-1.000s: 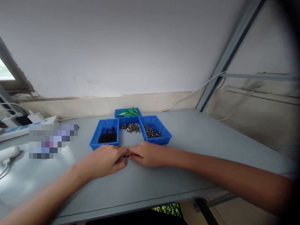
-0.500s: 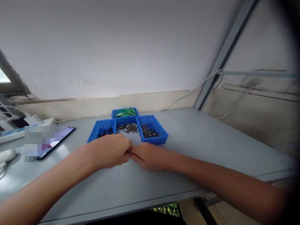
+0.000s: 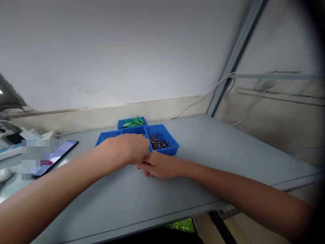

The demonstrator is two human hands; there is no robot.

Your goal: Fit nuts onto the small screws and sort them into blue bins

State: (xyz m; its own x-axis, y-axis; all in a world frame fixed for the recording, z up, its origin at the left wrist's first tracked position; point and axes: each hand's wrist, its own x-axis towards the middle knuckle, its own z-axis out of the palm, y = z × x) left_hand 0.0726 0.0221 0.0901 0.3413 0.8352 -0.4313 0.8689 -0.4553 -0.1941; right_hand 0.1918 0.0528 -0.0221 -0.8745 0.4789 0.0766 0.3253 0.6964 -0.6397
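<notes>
My left hand (image 3: pixel 135 149) is closed, its fingers curled down and hidden behind the back of the hand. Just below and right of it, my right hand (image 3: pixel 159 165) is closed too, thumb and fingers pressed together, and the fingertips of both hands meet. Whatever they hold between them is hidden. Behind my right hand sits a blue bin (image 3: pixel 172 150) with many small dark and shiny metal parts (image 3: pixel 158 142). A second blue bin (image 3: pixel 103 136) is partly covered by my left hand. Farther back, another blue bin (image 3: pixel 120 126) holds green slender pieces (image 3: pixel 133 122).
On the left of the grey table (image 3: pixel 127 203) lie a phone (image 3: pixel 59 154), a white power strip (image 3: pixel 10 151) with plugs, and a white object (image 3: pixel 5 174). A metal post (image 3: pixel 236 57) and a white cable (image 3: pixel 195 100) stand at the back right.
My left hand has moved right and slightly up, now covering the loose parts between the bins. More of my right hand's fingers show below. The view has shifted slightly.
</notes>
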